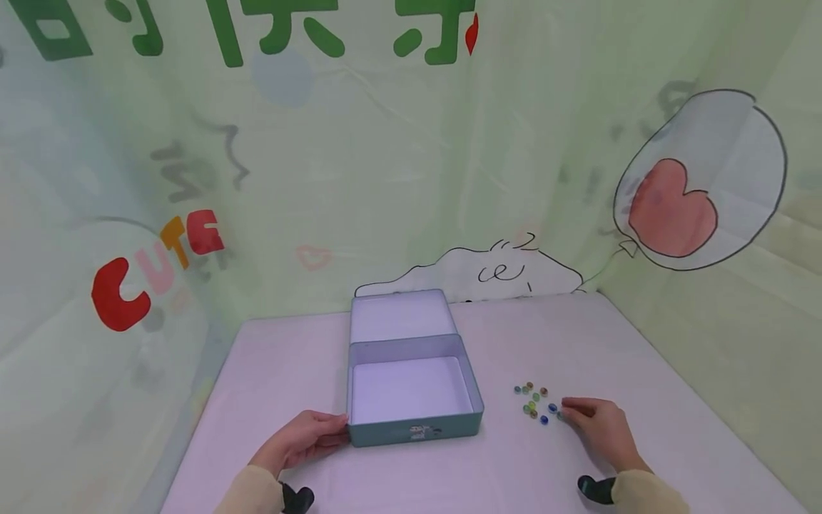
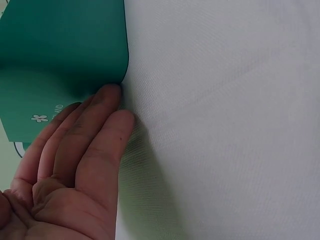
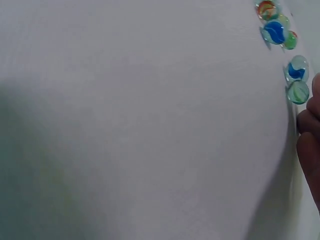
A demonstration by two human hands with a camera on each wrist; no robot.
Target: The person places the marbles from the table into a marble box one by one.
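An uncovered teal tin box [image 1: 416, 427] stands on the table with its lid [image 1: 401, 318] folded back behind it; its inside is bare. My left hand [image 1: 315, 435] touches the box's front left corner. In the left wrist view the fingers [image 2: 92, 135] lie nearly straight against the green side. To the right of the box is a loose cluster of glass marbles [image 1: 536, 397], several of them. My right hand [image 1: 597, 428] is at the cluster's right edge, fingertips close beside a greenish marble [image 3: 298, 92]. A blue-swirl marble [image 3: 297, 69] lies just beyond it.
A pale cloth covers the table [image 1: 289, 364]. Printed curtains [image 1: 359, 178] hang behind it and at both sides. Dark wrist straps [image 1: 596, 490] show at the sleeve cuffs.
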